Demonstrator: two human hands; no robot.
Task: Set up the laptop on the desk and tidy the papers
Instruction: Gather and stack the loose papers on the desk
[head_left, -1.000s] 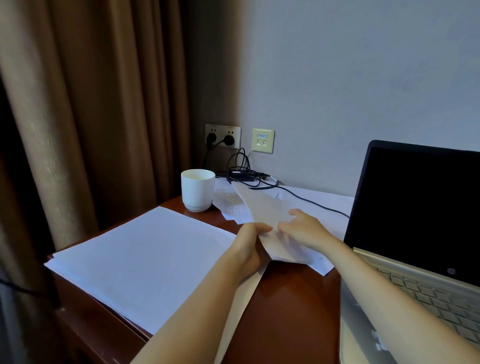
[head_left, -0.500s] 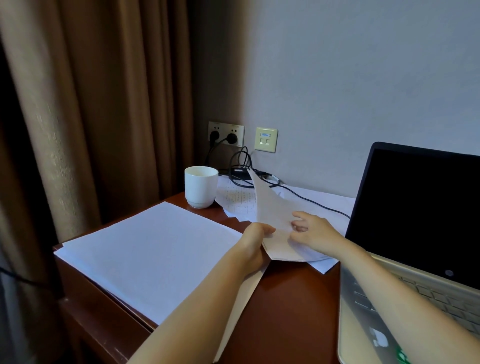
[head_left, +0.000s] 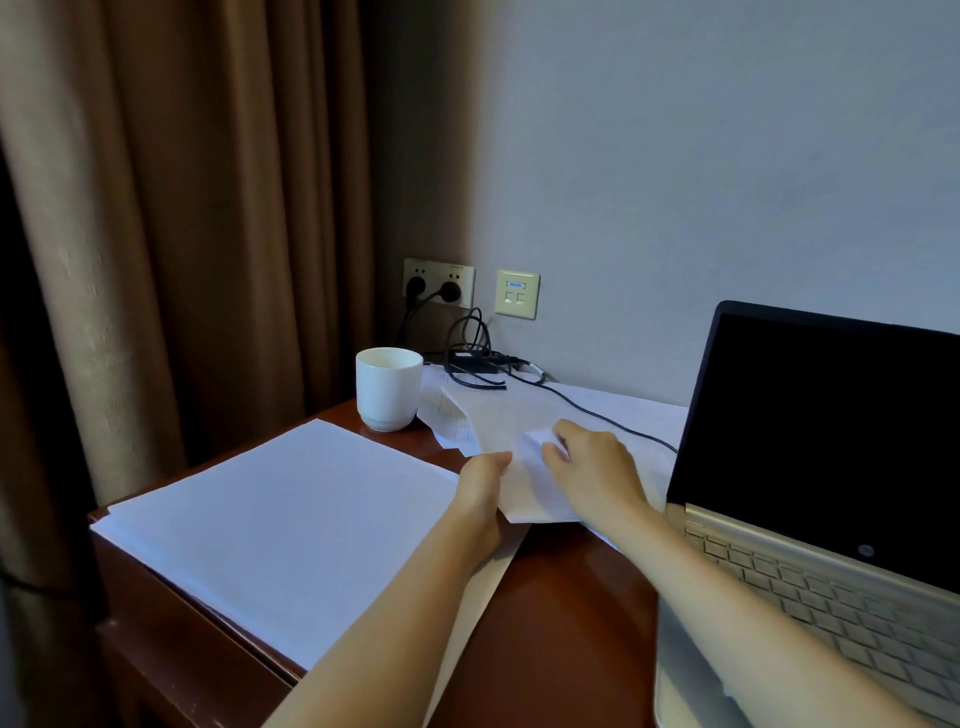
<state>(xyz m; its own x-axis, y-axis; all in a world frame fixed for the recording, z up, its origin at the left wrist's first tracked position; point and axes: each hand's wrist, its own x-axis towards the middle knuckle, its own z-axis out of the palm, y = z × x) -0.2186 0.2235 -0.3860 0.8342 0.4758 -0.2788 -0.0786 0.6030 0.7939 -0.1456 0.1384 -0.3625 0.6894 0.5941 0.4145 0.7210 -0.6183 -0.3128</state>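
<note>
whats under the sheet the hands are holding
Loose papers spread on the desk, edges poking out beside the cup. The sheet, left hand and right hand cover the rest, so their number is unclear.

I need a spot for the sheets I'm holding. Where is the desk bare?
Bare desk wood lies between the paper stack and the laptop, toward the front edge. The back is crowded: cup, loose papers, charger cable.

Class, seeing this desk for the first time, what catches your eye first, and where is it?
Mid-desk, the left hand and right hand hold loose papers. On the right stands the open laptop, screen dark; on the left lies a broad stack of white sheets, a white cup behind it.
</note>
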